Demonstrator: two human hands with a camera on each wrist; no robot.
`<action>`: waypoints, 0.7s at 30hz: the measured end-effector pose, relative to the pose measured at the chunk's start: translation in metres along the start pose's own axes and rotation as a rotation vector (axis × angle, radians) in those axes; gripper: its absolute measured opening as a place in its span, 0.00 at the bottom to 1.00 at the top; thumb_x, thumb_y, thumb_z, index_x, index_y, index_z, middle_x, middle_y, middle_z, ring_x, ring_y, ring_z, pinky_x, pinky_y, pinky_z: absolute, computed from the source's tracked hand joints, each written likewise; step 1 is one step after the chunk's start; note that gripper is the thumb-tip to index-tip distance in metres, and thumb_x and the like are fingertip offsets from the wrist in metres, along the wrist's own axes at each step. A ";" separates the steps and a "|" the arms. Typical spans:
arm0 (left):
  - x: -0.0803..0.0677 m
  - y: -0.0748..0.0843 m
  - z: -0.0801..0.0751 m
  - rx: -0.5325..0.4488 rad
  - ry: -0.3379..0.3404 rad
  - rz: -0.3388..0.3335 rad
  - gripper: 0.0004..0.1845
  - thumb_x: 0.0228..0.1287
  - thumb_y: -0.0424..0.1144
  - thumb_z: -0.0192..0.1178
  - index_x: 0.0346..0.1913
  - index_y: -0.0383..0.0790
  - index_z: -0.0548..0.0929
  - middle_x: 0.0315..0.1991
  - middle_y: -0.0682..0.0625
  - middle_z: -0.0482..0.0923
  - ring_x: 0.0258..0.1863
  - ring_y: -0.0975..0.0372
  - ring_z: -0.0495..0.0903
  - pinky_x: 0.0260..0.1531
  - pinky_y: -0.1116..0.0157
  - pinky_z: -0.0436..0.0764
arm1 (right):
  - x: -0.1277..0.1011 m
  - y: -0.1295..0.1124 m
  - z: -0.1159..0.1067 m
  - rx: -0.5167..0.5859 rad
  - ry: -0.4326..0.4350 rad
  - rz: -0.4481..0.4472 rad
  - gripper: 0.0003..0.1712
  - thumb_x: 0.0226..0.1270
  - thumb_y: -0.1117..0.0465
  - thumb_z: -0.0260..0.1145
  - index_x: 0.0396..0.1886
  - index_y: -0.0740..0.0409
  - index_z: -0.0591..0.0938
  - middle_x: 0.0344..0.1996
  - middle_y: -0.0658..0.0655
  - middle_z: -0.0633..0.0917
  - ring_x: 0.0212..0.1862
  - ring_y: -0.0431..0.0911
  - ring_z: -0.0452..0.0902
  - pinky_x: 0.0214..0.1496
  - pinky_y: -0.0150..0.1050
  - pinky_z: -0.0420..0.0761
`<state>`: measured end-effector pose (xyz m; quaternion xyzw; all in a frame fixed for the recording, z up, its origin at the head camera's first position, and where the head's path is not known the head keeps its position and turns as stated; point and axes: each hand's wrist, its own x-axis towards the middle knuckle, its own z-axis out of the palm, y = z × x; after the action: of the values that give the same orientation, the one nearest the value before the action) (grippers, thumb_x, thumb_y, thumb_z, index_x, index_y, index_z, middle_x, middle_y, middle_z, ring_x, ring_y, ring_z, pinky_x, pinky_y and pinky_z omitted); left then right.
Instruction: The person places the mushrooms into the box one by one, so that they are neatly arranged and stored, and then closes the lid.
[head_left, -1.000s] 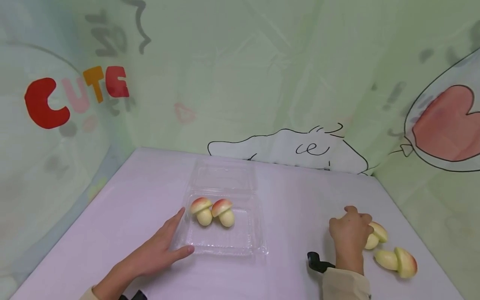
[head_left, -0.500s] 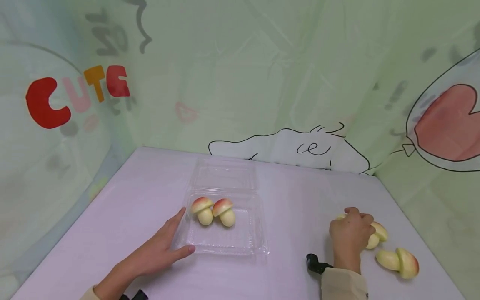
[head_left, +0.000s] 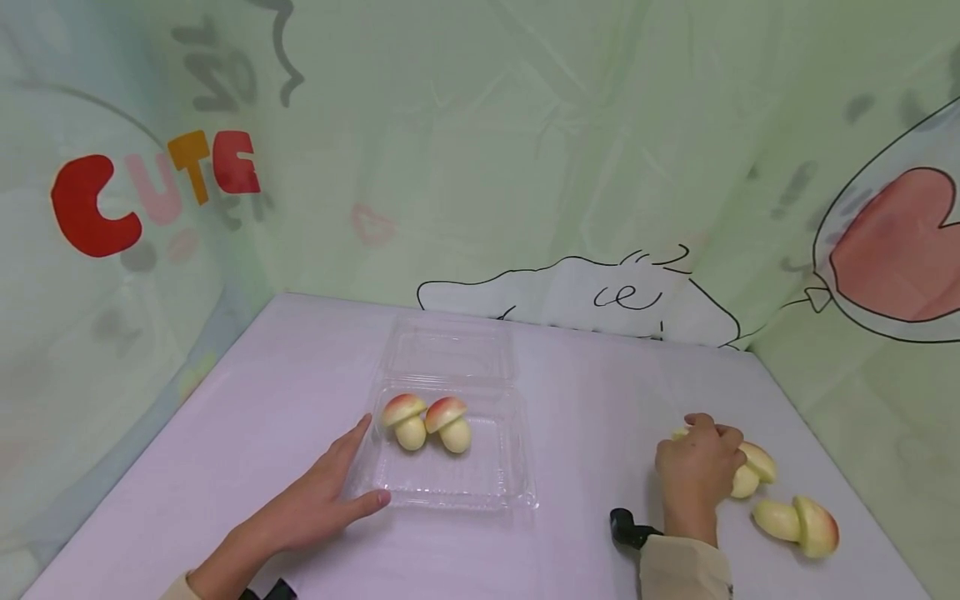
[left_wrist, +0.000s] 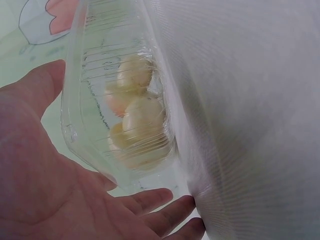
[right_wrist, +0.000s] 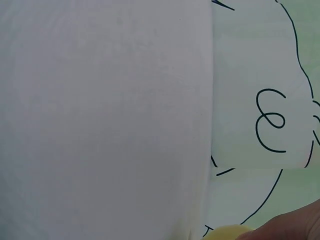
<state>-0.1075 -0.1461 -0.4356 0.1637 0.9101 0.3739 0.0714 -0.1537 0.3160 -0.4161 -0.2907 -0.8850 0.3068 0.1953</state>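
The person's two hands are bare, with no rings or gloves. The right hand comes out of a beige sleeve of soft, plain cloth whose cuff ends at the wrist. Just beside that cuff, on the inner side of the wrist, sits a small black device with a stubby, angular shape. The left hand has a bare forearm; only a sliver of beige cloth shows at the bottom edge, next to a black strap.
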 end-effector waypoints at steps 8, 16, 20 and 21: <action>-0.001 0.002 -0.001 -0.001 0.005 0.005 0.56 0.68 0.65 0.63 0.85 0.43 0.44 0.83 0.38 0.50 0.81 0.42 0.53 0.75 0.38 0.58 | 0.001 -0.005 -0.001 0.051 0.019 -0.022 0.31 0.60 0.73 0.52 0.65 0.70 0.76 0.66 0.77 0.65 0.68 0.74 0.59 0.56 0.73 0.67; 0.000 0.002 0.000 -0.006 0.005 0.002 0.56 0.68 0.65 0.63 0.85 0.44 0.44 0.83 0.38 0.49 0.82 0.42 0.52 0.75 0.38 0.58 | 0.000 -0.014 -0.005 0.100 0.001 -0.061 0.32 0.57 0.74 0.53 0.65 0.68 0.77 0.68 0.77 0.65 0.67 0.75 0.60 0.61 0.68 0.67; 0.000 0.001 0.000 -0.007 0.002 -0.001 0.56 0.67 0.66 0.62 0.85 0.44 0.44 0.83 0.38 0.49 0.82 0.42 0.52 0.75 0.38 0.58 | -0.001 -0.020 -0.007 0.117 -0.023 -0.087 0.31 0.58 0.74 0.55 0.64 0.69 0.78 0.68 0.77 0.66 0.67 0.75 0.61 0.62 0.66 0.66; 0.000 0.001 0.000 -0.007 0.001 -0.002 0.56 0.67 0.66 0.62 0.85 0.44 0.44 0.83 0.38 0.49 0.82 0.42 0.52 0.75 0.38 0.58 | -0.001 -0.022 -0.007 0.118 -0.034 -0.094 0.30 0.58 0.74 0.55 0.64 0.68 0.78 0.68 0.76 0.66 0.67 0.75 0.61 0.63 0.66 0.66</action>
<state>-0.1074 -0.1459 -0.4347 0.1621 0.9090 0.3772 0.0719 -0.1577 0.3044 -0.3966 -0.2316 -0.8813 0.3536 0.2112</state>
